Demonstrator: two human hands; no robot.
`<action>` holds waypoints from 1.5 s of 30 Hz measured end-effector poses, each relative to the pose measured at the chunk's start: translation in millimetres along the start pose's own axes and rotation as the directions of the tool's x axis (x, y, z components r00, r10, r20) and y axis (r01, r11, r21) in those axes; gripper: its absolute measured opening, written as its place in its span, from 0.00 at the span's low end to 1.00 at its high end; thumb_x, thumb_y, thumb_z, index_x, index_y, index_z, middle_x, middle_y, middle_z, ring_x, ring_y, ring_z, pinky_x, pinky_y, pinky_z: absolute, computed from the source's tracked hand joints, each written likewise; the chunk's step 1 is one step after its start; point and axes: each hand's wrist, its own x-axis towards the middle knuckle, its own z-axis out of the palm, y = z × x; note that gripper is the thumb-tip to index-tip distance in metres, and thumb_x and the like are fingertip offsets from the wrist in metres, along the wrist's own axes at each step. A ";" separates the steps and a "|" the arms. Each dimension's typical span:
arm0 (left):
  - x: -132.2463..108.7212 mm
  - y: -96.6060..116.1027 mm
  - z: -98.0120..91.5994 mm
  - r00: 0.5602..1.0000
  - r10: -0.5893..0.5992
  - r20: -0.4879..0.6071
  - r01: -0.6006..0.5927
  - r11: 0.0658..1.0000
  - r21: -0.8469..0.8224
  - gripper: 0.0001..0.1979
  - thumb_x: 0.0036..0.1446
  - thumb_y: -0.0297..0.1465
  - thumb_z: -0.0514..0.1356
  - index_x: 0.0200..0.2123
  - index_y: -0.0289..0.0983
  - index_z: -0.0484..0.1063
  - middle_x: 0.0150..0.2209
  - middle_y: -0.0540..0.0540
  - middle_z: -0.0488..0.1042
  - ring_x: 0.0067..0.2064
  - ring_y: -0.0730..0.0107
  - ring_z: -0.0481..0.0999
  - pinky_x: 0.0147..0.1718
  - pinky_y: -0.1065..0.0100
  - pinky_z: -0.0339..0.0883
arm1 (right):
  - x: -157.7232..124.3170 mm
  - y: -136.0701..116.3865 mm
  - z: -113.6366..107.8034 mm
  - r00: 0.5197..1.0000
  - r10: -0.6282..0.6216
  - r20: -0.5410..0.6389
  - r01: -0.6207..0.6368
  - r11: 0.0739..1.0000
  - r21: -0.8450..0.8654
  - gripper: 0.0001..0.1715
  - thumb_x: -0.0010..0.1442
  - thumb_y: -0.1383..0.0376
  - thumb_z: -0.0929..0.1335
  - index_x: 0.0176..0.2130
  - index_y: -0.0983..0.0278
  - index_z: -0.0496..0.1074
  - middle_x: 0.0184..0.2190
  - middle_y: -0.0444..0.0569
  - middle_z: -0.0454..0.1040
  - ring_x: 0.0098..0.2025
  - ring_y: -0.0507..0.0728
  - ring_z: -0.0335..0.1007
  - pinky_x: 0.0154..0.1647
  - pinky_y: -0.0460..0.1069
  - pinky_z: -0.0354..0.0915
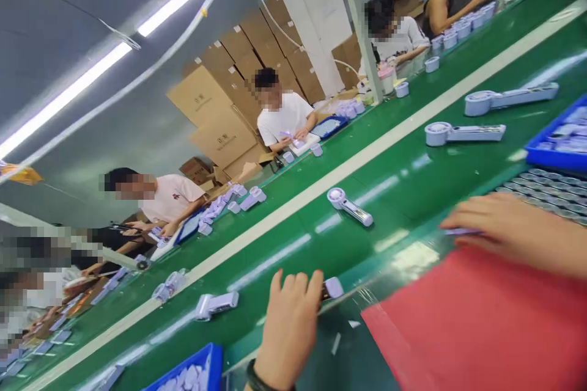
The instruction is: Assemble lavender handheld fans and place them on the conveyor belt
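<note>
The left hand [288, 330], with a black wristband [262, 377], rose from 6 o'clock, fingers curled and gripping a small lilac-and-dark part [331, 288] at the edge of the green conveyor belt [293, 238]. The right hand [509, 235] reached in from 3 o'clock, palm down, fingers together over a thin lilac strip [461, 231]; whether it gripped the strip could not be told. Round metal discs [541, 189] lay just beyond it, and a red mat [472, 324] lay below it.

From where I sit, grey ceiling [55, 12] at ten o'clock, bright fluorescent tubes [98, 70] along it, grey wall [137, 159] at nine o'clock, stacked cardboard cartons [243, 79] at twelve o'clock, white pillar [316, 18] at one o'clock
</note>
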 end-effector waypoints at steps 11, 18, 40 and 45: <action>42.8 137.8 -10.5 0.941 0.320 -0.114 -0.338 0.908 -0.248 0.28 0.60 0.38 0.67 0.60 0.41 0.65 0.47 0.44 0.70 0.50 0.55 0.70 0.58 0.40 0.66 | -50.9 -19.7 -9.6 0.961 0.055 0.273 -0.140 0.943 0.303 0.22 0.68 0.54 0.68 0.59 0.53 0.70 0.58 0.49 0.67 0.59 0.60 0.64 0.61 0.58 0.62; 29.6 133.8 -1.5 0.986 0.160 -0.035 -0.156 0.852 -0.500 0.14 0.62 0.31 0.63 0.50 0.37 0.69 0.49 0.42 0.68 0.49 0.54 0.66 0.48 0.48 0.70 | -39.7 -27.6 4.0 0.959 0.134 0.249 -0.154 0.986 0.060 0.15 0.69 0.57 0.64 0.49 0.59 0.76 0.47 0.53 0.73 0.48 0.63 0.69 0.48 0.59 0.64; 24.6 142.7 11.8 0.952 -0.046 -0.303 -0.246 0.475 -0.845 0.08 0.62 0.27 0.59 0.44 0.38 0.74 0.45 0.46 0.73 0.49 0.65 0.69 0.50 0.61 0.64 | -41.3 -109.6 16.9 0.925 0.156 0.347 -0.325 0.796 0.510 0.18 0.70 0.52 0.61 0.37 0.59 0.73 0.39 0.49 0.73 0.43 0.59 0.68 0.43 0.55 0.64; 22.0 145.8 5.2 0.959 -0.027 -0.280 -0.230 0.499 -0.836 0.08 0.59 0.24 0.63 0.42 0.39 0.75 0.43 0.48 0.73 0.48 0.67 0.70 0.51 0.62 0.65 | -41.6 -103.3 22.8 0.859 0.164 0.486 -0.478 0.598 0.644 0.13 0.65 0.55 0.65 0.38 0.60 0.72 0.41 0.47 0.75 0.44 0.57 0.71 0.46 0.54 0.68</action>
